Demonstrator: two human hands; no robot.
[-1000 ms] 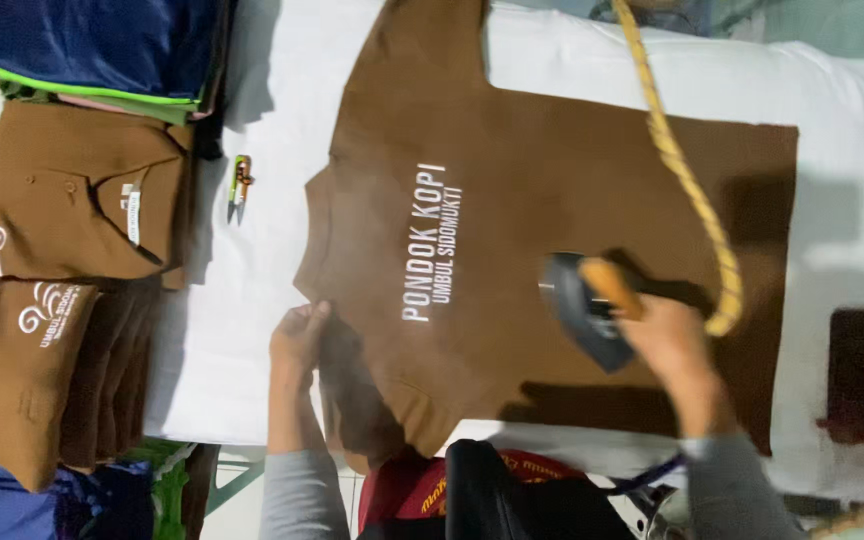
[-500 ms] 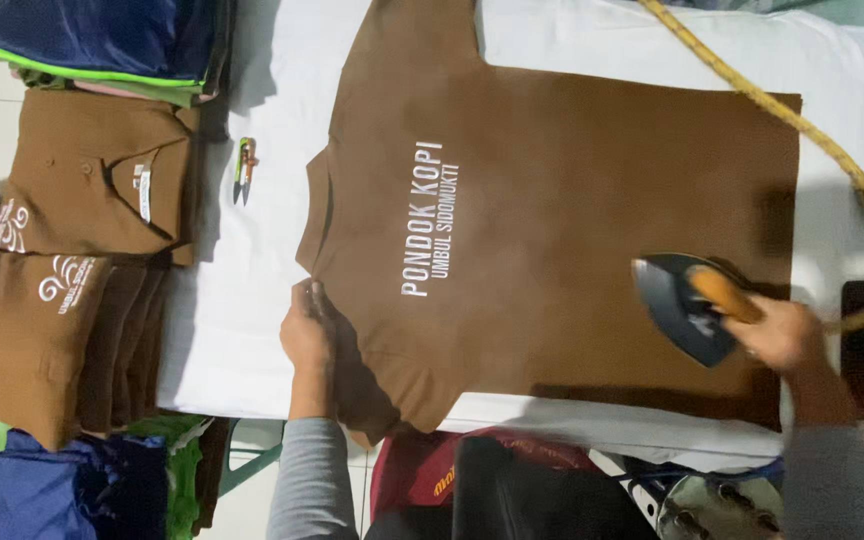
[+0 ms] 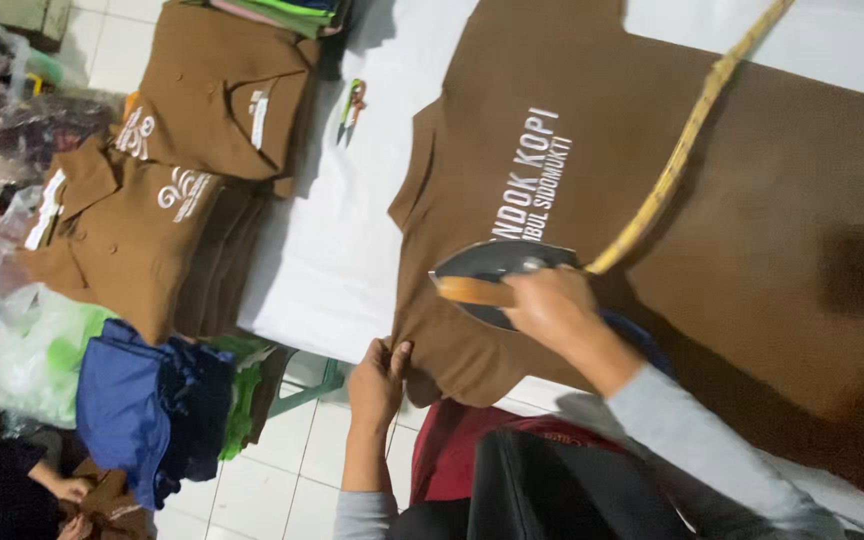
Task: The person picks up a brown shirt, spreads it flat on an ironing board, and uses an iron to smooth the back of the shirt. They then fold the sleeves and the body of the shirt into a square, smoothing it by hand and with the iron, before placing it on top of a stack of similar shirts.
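Brown shirt (image 3: 712, 210) lies flat on the white tabletop (image 3: 332, 250). I see my right hand (image 3: 552, 305) closed around the iron (image 3: 497, 270), nose pointing left, long axis crosswise; left hand (image 3: 377, 380) pinches the shirt's edge.

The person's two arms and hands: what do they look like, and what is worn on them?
Both hands are bare, with no gloves; no rings or watch can be made out. The left hand comes out of a light grey long sleeve that ends below the wrist, leaving part of the forearm uncovered. The right hand has the same grey sleeve, plain and without markings, also stopping short of the wrist.
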